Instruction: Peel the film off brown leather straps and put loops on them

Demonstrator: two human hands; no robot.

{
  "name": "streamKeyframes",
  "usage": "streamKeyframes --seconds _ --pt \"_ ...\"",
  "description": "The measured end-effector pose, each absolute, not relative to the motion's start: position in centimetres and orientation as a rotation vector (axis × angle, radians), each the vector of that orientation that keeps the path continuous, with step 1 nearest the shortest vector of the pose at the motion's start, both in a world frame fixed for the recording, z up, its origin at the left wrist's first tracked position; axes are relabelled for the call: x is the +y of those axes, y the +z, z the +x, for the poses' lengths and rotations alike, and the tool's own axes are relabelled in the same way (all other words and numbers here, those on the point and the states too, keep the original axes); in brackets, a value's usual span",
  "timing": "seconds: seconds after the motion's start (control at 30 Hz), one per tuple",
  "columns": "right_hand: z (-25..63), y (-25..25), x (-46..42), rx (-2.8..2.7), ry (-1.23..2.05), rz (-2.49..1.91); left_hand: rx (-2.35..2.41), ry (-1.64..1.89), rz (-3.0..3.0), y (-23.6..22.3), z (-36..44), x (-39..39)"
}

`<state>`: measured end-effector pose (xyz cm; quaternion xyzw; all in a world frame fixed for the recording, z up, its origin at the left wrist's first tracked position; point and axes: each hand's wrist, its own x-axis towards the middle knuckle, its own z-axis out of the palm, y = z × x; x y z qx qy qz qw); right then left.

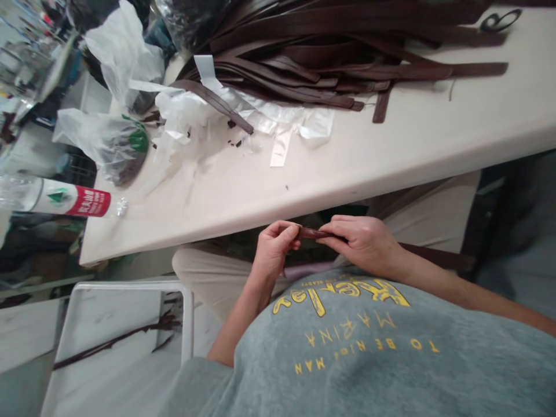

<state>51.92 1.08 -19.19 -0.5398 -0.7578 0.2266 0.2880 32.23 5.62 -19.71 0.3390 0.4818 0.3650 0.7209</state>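
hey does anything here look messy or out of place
Yes: small dark scraps lie loose on the table beside crumpled white plastic, like litter. One dark strip angles away from the bundle of strips. The brown strip between the left hand and right hand is too covered to judge.

The pale surface (391, 145) extends clockwise from 9 to 2 o'clock under diffuse light. A white-rimmed tray (130, 286) is located at 8 o'clock. Background clutter (30, 66) at 10 o'clock is blurred; the area (519, 231) at 3 o'clock is shaded.
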Motion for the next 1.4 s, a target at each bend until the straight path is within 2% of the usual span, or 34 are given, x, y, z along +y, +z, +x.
streamKeyframes --seconds 0.33,0.57,1.03,1.4 --pt "51.4 -19.3 1.3 -2.045 0.654 -1.414 0.975 0.746 0.889 -20.7 32.8 4.3" --pt "52.1 -18.9 1.2 -2.054 0.803 -1.436 1.005 0.83 0.953 -20.6 31.8 5.0" --pt "51.2 -19.0 1.0 -2.084 0.768 -1.439 0.942 0.747 1.012 -20.1 32.9 4.5" --pt "52.9 -20.0 -0.1 -2.082 0.87 -1.476 0.984 0.781 1.06 -20.3 31.6 5.4"
